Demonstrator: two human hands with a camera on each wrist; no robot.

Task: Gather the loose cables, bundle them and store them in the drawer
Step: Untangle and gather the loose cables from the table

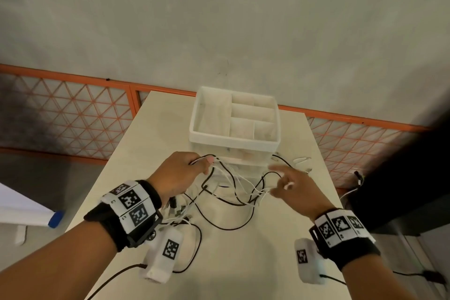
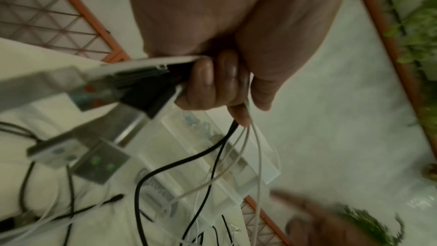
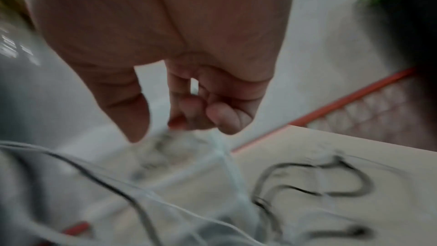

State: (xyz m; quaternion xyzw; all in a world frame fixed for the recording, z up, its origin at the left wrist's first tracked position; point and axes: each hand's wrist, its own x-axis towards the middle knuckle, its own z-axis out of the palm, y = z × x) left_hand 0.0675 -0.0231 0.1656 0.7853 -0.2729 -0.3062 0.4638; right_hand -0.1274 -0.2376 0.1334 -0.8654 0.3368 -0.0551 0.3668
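Black and white cables (image 1: 233, 190) are gripped in the curled left hand (image 1: 180, 173) near the drawer unit (image 1: 233, 124); white strands are pinched by the right hand (image 1: 297, 190) over the table (image 1: 243, 263).

Little can be read — the left wrist band (image 1: 131, 204) carries square black-and-white code tags with tiny marks like "L2" and "L3" at its 7 o'clock edge; other tags' marks are too blurred.

Right hand (image 3: 189, 81) blurred — what its fingers (image 3: 224, 119) hold is unclear.
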